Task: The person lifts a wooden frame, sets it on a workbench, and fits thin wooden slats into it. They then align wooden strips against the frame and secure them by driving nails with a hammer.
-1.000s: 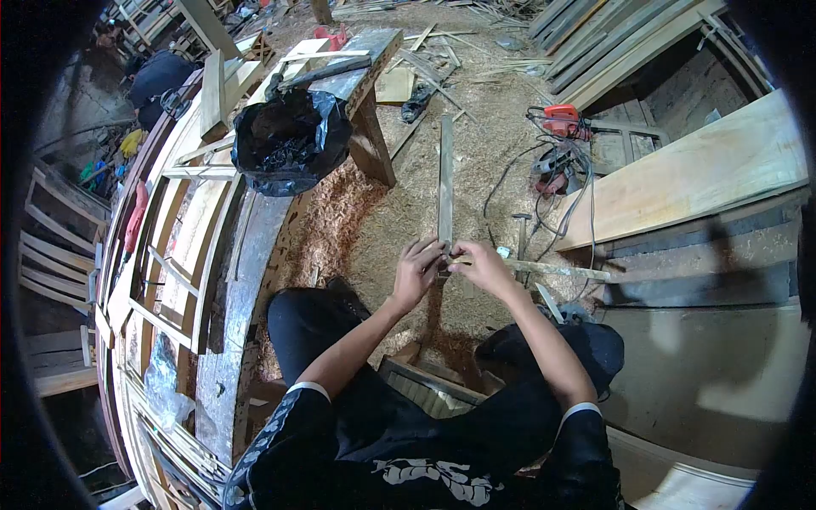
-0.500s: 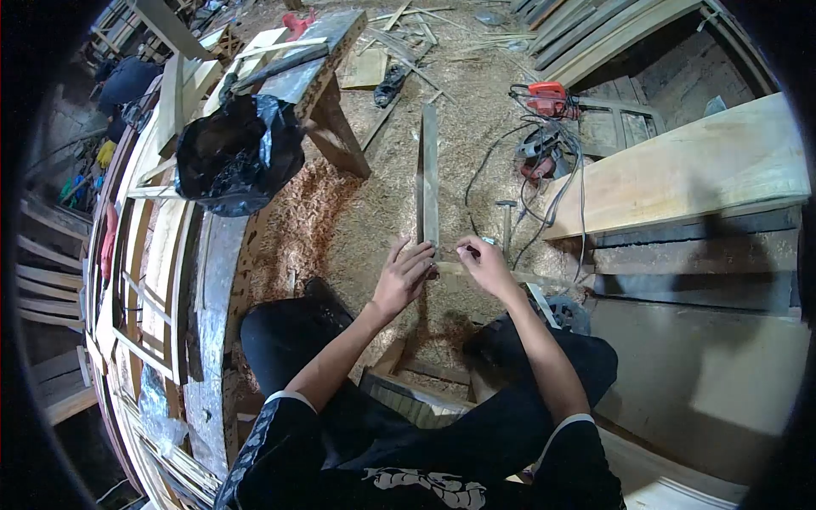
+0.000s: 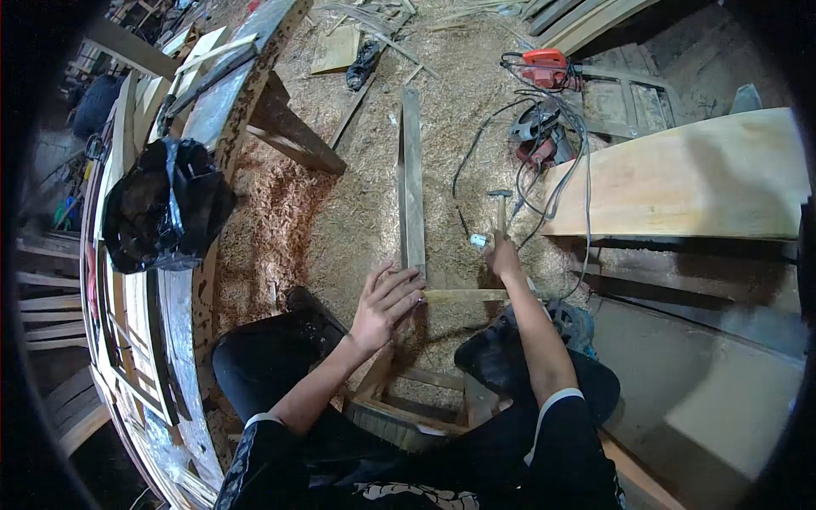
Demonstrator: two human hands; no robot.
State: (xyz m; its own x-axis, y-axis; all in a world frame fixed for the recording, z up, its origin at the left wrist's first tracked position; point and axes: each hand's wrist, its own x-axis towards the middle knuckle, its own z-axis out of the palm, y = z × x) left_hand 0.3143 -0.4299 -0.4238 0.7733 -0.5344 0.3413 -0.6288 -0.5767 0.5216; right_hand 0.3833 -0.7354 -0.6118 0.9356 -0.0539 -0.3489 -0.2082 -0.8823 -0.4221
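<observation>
My left hand point(image 3: 387, 308) lies over the near end of a long wooden strip point(image 3: 412, 183), where it meets a thin crosspiece point(image 3: 463, 295). Its fingers bend over that corner, and whatever sits beneath them is hidden. My right hand point(image 3: 503, 258) is closed around the lower handle of a hammer point(image 3: 501, 212), whose head points away from me. Just left of that hand is a small white object point(image 3: 478, 240), too small to identify. A wooden frame point(image 3: 399, 422) is between my legs.
To the left a workbench point(image 3: 204, 280) carries wood strips and a black plastic bag point(image 3: 166, 208). Right of the hammer lie corded power tools point(image 3: 535, 136) and a red tool point(image 3: 548, 68). A broad pale board point(image 3: 680, 178) stands at right. Shavings point(image 3: 276, 229) cover the floor.
My right hand has left the joint, moved right and closed on the hammer's handle. My left hand stays at the wood corner. The whole view has shifted slightly.
</observation>
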